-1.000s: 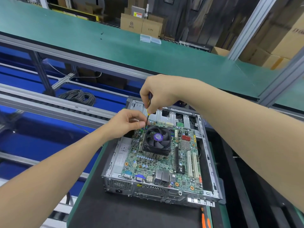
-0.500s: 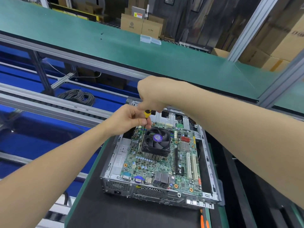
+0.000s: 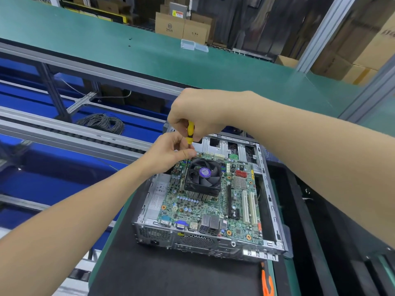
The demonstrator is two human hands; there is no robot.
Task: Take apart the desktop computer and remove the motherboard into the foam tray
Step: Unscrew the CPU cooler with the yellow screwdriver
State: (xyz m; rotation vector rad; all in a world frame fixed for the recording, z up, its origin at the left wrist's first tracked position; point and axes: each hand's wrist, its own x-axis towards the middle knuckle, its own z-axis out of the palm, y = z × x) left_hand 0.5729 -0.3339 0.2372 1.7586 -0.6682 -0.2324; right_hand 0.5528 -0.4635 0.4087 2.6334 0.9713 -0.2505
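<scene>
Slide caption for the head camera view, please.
Right hand grips a yellow screwdriver above the motherboard; left hand pinches its shaft.

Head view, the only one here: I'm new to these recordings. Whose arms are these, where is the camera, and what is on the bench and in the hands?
There is no robot. These are a person's bare arms, filmed by a wide-angle camera on their head that looks forward and down. On a black mat lies an open desktop case, with the green motherboard and its cooler fan inside, not yet removed. The right hand grips a yellow-handled screwdriver from above. The left hand pinches its shaft just below the handle. An orange-handled tool lies at the picture's bottom edge.
</scene>
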